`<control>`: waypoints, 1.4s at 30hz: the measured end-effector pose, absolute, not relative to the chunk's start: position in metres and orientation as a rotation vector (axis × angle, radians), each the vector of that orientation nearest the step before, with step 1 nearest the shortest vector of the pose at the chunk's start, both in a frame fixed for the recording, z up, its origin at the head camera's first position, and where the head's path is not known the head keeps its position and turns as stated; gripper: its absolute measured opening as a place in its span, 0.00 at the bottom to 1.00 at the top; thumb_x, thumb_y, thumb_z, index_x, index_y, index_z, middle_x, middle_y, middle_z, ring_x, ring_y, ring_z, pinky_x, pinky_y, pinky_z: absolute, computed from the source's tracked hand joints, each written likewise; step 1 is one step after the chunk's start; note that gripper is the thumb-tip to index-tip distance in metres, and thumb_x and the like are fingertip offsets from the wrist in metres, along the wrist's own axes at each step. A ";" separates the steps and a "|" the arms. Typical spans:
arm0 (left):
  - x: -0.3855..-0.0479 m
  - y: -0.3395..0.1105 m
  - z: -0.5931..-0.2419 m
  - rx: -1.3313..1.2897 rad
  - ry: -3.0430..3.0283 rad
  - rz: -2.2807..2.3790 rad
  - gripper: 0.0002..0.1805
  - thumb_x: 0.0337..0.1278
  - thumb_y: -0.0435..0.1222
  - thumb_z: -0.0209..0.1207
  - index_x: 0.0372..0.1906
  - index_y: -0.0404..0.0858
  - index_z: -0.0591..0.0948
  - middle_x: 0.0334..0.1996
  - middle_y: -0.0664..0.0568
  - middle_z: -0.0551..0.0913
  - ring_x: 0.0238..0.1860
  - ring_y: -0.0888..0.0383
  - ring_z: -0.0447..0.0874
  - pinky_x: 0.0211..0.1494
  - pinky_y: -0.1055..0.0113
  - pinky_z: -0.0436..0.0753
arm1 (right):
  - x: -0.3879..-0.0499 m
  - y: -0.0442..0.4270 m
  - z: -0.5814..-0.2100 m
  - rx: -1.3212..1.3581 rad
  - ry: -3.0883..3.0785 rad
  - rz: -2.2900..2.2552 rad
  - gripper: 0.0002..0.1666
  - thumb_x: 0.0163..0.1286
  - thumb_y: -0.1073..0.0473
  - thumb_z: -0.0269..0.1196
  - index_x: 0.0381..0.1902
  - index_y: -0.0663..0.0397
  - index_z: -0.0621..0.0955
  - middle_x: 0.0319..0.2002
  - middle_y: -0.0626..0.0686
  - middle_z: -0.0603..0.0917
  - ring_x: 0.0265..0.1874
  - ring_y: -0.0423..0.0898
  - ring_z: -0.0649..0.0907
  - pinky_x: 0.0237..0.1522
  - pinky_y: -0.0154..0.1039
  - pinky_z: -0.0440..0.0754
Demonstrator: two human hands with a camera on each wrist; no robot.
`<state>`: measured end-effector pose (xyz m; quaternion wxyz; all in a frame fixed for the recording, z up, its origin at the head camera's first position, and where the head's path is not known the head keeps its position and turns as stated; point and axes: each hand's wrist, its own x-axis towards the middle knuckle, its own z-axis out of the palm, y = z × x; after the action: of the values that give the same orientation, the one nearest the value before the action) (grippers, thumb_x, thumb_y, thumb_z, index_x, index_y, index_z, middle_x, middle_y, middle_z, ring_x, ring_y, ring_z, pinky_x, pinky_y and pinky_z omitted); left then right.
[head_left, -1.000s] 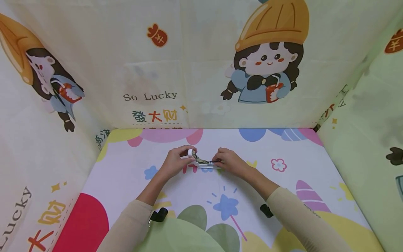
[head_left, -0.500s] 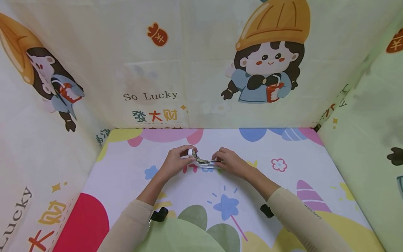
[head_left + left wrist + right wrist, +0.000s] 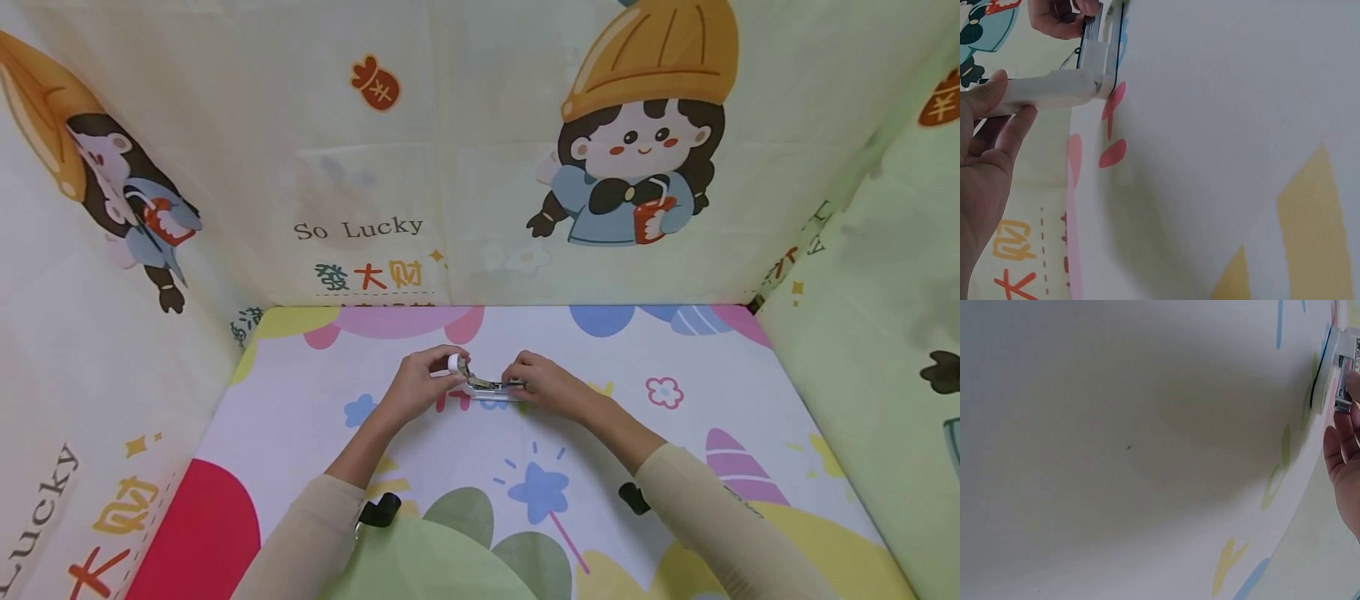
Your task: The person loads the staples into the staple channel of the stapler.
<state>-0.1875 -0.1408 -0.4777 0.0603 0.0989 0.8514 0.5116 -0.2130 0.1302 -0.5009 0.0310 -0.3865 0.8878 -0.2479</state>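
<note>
A white stapler point(image 3: 495, 395) lies on the table with its top cover swung up at the left, baring the metal magazine. My left hand point(image 3: 415, 385) pinches the raised cover point(image 3: 1054, 89) between thumb and fingers. At the stapler's other end, my right hand point(image 3: 551, 386) has its thumb and fingers on the metal magazine point(image 3: 1342, 387), seen at the right edge of the right wrist view. The right fingertips partly hide that end.
A printed cloth point(image 3: 600, 467) covers the table. Patterned fabric walls point(image 3: 480, 167) stand at the back and both sides. Black wrist straps show at both sleeves point(image 3: 315, 517).
The right hand's fingers have shifted slightly left along the stapler, and the grip at that end looks a little different. The left hand and raised cover have stayed in place.
</note>
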 end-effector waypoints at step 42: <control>-0.187 -0.141 -0.479 0.300 2.573 1.545 0.19 0.61 0.35 0.71 0.56 0.50 0.86 0.52 0.53 0.87 0.58 0.49 0.86 0.61 0.54 0.86 | -0.212 0.138 -0.518 -1.140 2.737 -0.827 0.13 0.69 0.63 0.70 0.51 0.47 0.85 0.45 0.49 0.83 0.42 0.44 0.79 0.49 0.41 0.82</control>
<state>-0.1873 -0.1414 -0.4788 0.0626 0.0992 0.8515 0.5111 -0.2117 0.1384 -0.5185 0.0318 -0.3702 0.8887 -0.2686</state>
